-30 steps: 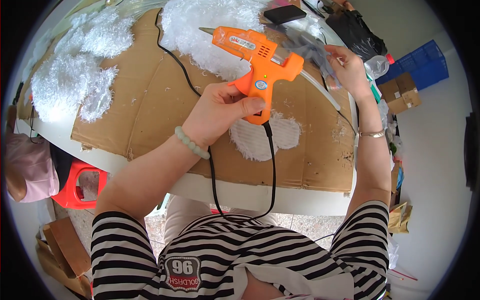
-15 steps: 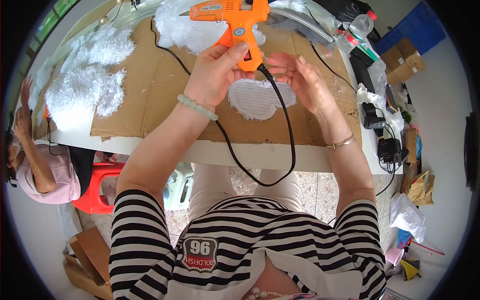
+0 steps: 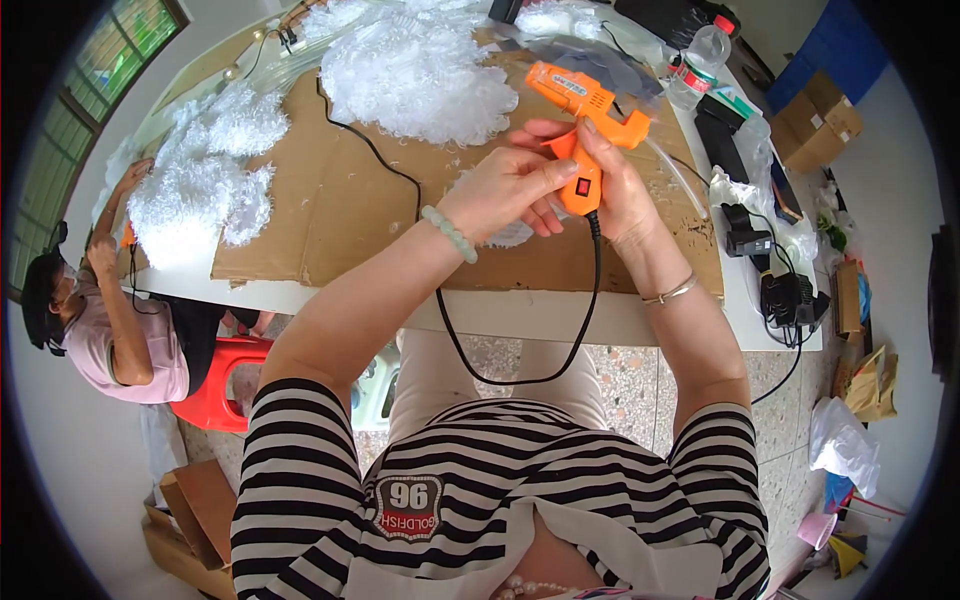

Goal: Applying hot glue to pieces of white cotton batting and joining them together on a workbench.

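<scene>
An orange hot glue gun (image 3: 582, 190) is held up over the cardboard, its nozzle toward the upper left and its black cable hanging down in a loop. My right hand (image 3: 622, 195) is closed round the handle from the right, thumb along its upper part. From the left, my left hand (image 3: 510, 185) grips the same handle, its thumb across it and other fingers behind and below. A translucent glue stick (image 3: 680, 180) juts from the gun's rear. Beneath my hands lies a whitish fibrous piece (image 3: 512, 236), mostly covered by my left hand.
Cardboard (image 3: 330, 230) covers much of the white table. Shiny white fibre heaps (image 3: 415, 80) lie at the back and left. A plastic bottle (image 3: 702, 62) and black power adapters (image 3: 785, 297) line the right side. Another person (image 3: 120, 340) sits at the left by a red stool (image 3: 225, 385).
The glue gun has moved right and down, its body now tilted. My right hand, open beside it before, has closed on the handle. My left hand has shifted right and lower on it.
</scene>
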Tool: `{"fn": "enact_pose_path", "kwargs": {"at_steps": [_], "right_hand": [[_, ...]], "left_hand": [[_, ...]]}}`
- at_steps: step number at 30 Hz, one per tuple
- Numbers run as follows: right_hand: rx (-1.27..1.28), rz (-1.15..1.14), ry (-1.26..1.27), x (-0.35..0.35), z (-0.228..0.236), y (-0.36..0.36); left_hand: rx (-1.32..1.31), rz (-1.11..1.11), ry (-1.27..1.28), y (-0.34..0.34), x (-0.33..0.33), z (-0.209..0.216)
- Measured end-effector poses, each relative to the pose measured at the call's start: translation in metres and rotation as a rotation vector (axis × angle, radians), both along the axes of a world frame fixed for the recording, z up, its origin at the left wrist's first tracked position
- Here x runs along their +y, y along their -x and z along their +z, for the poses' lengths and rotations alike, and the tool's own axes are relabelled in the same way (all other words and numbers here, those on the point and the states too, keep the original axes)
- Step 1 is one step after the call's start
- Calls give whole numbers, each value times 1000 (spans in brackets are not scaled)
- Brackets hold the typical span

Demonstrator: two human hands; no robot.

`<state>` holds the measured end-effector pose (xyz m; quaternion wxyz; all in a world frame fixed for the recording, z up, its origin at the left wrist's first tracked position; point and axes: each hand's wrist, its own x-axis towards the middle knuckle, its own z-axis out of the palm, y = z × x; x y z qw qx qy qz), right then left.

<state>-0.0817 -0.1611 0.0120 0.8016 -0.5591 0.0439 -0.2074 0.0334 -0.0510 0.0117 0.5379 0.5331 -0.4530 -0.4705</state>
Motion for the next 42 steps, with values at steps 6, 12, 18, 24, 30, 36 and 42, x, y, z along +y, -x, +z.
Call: {"fn": "enact_pose_path", "kwargs": {"at_steps": [6,12,18,24,30,36,42], "right_hand": [[7,-122,58,-34,10,33],[84,-136,247,-41,-5,50],[131,-141,292,-35,-8,49],[125,-166,286,-31,-9,49],[86,-143,201,-27,-13,44],[98,-206,263,-33,-8,46],[101,-267,379,-36,0,57]], "left_hand": [[-46,286,144,-51,10,11],[-193,665,402,-82,17,-14],[-540,553,356,-74,25,-16],[-558,525,344,-77,27,-19],[-766,483,309,-77,23,-26],[-814,443,490,-56,17,-25],[-1036,263,594,-30,16,-24]]}}
